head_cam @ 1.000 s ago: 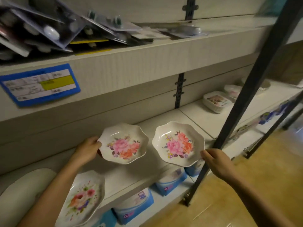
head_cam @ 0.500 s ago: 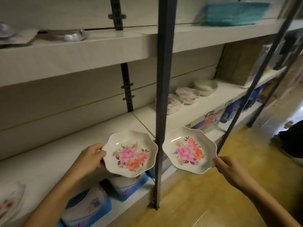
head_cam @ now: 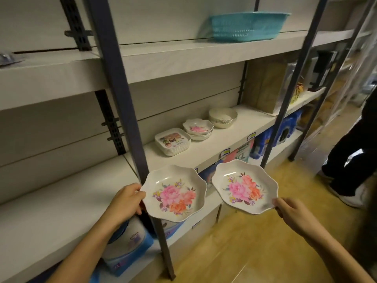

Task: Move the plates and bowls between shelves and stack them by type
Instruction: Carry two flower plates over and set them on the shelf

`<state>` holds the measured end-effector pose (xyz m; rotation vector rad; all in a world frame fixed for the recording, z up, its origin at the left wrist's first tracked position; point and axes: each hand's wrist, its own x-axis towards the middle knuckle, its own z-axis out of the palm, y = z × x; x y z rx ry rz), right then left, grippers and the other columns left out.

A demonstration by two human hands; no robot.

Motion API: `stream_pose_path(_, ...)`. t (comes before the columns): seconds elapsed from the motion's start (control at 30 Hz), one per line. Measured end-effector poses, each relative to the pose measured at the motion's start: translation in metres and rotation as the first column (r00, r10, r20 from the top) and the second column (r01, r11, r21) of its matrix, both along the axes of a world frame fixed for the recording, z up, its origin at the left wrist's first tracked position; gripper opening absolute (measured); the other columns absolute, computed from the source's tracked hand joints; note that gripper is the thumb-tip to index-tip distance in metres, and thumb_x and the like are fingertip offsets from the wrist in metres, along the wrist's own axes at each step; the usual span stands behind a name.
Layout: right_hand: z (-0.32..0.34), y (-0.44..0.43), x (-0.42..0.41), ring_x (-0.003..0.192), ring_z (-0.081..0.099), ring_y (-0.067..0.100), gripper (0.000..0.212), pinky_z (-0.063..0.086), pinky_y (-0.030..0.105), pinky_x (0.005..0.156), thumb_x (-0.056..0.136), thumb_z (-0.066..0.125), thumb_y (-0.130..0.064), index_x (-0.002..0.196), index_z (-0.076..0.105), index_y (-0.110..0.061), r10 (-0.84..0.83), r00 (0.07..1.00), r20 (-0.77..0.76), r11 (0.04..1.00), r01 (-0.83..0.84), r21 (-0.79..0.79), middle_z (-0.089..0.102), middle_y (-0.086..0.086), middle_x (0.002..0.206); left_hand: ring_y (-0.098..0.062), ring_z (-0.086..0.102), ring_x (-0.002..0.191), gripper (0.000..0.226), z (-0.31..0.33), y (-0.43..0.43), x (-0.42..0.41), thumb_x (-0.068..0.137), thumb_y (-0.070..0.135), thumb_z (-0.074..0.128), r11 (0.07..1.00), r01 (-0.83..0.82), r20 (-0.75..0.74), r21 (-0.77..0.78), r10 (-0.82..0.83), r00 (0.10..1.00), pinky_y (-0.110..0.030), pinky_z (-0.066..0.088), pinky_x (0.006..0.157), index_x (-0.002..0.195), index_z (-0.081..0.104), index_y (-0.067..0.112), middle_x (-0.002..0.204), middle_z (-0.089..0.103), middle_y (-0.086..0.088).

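I hold two white scalloped plates with pink and orange flowers, side by side in front of the shelving. My left hand grips the left flower plate by its left rim. My right hand grips the right flower plate by its lower right rim. On the middle shelf beyond them stand a stack of square cartoon plates, a stack of matching flower dishes and a stack of plain white bowls.
A dark upright post rises just left of the plates, a second post to the right. A teal basket sits on the upper shelf. Blue packages fill the bottom shelf. Another person's legs stand at right on the wooden floor.
My view has swung right along the shelving, bringing the stacks on the middle shelf closer. Both plates stay in my hands, carried rightwards past the post.
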<state>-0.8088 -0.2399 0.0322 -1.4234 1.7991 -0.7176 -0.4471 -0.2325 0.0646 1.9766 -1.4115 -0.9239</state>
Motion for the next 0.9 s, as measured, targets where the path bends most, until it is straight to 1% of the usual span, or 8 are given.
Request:
stream_pose_path(0.23, 0.002, -0.077, -0.026, 0.045, 0.029, 0.012, 0.043, 0.025, 0.029, 0.051, 0.096, 0.041, -0.018, 0.053, 0.043, -0.011, 0.026, 1.0, 0.007, 1.0, -0.026, 0.002, 0.035, 0.0, 0.048, -0.014, 0.057, 0.055, 0.016, -0.003, -0.067, -0.038, 0.092, 0.01, 0.044, 1.0, -0.025, -0.01, -0.013, 0.024, 1.0, -0.022, 0.041, 0.05, 0.088, 0.06, 0.01, 0.067, 0.06, -0.001)
stream_pose_path(0.33, 0.0, -0.12, -0.03, 0.04, 0.032, 0.007, 0.042, 0.027, 0.024, 0.048, 0.096, 0.041, -0.018, 0.054, 0.043, -0.011, 0.05, 0.999, 0.021, 0.999, -0.05, -0.009, 0.037, -0.002, 0.047, -0.017, 0.059, 0.059, 0.015, -0.007, -0.099, -0.047, 0.093, 0.011, 0.044, 0.998, -0.057, -0.018, -0.026, 0.056, 0.998, -0.027, 0.047, 0.054, 0.091, 0.059, 0.011, 0.07, 0.062, -0.002)
stream_pose_path(0.43, 0.001, -0.166, -0.034, 0.037, 0.03, 0.006, 0.041, 0.027, 0.019, 0.041, 0.096, 0.041, -0.018, 0.055, 0.042, -0.012, 0.097, 0.995, 0.031, 0.995, -0.097, 0.005, 0.035, -0.001, 0.048, -0.022, 0.062, 0.063, 0.013, -0.008, -0.123, -0.058, 0.093, 0.012, 0.045, 0.994, -0.104, -0.017, -0.044, 0.103, 0.995, -0.037, 0.052, 0.067, 0.091, 0.058, 0.013, 0.072, 0.063, -0.005)
stream_pose_path(0.5, 0.002, -0.197, -0.036, 0.044, 0.032, 0.012, 0.04, 0.03, 0.026, 0.045, 0.096, 0.042, -0.019, 0.057, 0.044, -0.012, 0.132, 0.99, 0.042, 0.991, -0.132, 0.018, 0.035, 0.002, 0.051, -0.026, 0.064, 0.066, 0.015, -0.009, -0.138, -0.065, 0.093, 0.013, 0.045, 0.989, -0.13, -0.007, -0.068, 0.13, 0.992, -0.041, 0.053, 0.072, 0.084, 0.057, 0.017, 0.072, 0.064, -0.005)
stream_pose_path(0.6, -0.002, -0.244, -0.037, 0.053, 0.036, 0.016, 0.038, 0.032, 0.035, 0.059, 0.096, 0.042, -0.022, 0.06, 0.048, -0.011, 0.184, 0.982, 0.03, 0.983, -0.185, 0.019, 0.041, 0.002, 0.053, -0.027, 0.064, 0.064, 0.018, -0.005, -0.159, -0.072, 0.092, 0.011, 0.045, 0.979, -0.189, 0.006, -0.079, 0.19, 0.982, -0.041, 0.052, 0.071, 0.08, 0.057, 0.019, 0.071, 0.065, -0.006)
stream_pose_path(0.67, -0.004, -0.273, -0.036, 0.055, 0.038, 0.016, 0.036, 0.032, 0.035, 0.061, 0.096, 0.041, -0.023, 0.064, 0.05, -0.01, 0.217, 0.976, 0.032, 0.976, -0.217, 0.027, 0.044, 0.002, 0.056, -0.026, 0.062, 0.059, 0.017, -0.004, -0.17, -0.073, 0.091, 0.009, 0.045, 0.967, -0.239, 0.011, -0.084, 0.241, 0.97, -0.038, 0.051, 0.067, 0.082, 0.059, 0.014, 0.067, 0.064, -0.007)
stream_pose_path(0.77, -0.006, -0.319, -0.03, 0.052, 0.038, 0.013, 0.037, 0.032, 0.029, 0.056, 0.095, 0.039, -0.022, 0.061, 0.049, -0.012, 0.311, 0.95, 0.024, 0.95, -0.311, 0.027, 0.046, -0.001, 0.054, -0.026, 0.062, 0.057, 0.016, -0.003, -0.184, -0.073, 0.092, 0.007, 0.045, 0.947, -0.309, 0.027, -0.089, 0.313, 0.949, -0.034, 0.049, 0.064, 0.085, 0.057, 0.015, 0.065, 0.064, -0.007)
stream_pose_path(0.9, -0.011, -0.392, -0.017, 0.056, 0.038, 0.02, 0.036, 0.031, 0.034, 0.061, 0.093, 0.039, -0.021, 0.059, 0.046, -0.01, 0.425, 0.901, -0.089, 0.905, -0.425, 0.02, 0.047, 0.009, 0.06, -0.027, 0.061, 0.057, 0.013, -0.004, -0.2, -0.074, 0.092, 0.005, 0.045, 0.886, -0.457, 0.04, -0.077, 0.461, 0.886, -0.032, 0.046, 0.06, 0.087, 0.057, 0.008, 0.068, 0.064, -0.013)
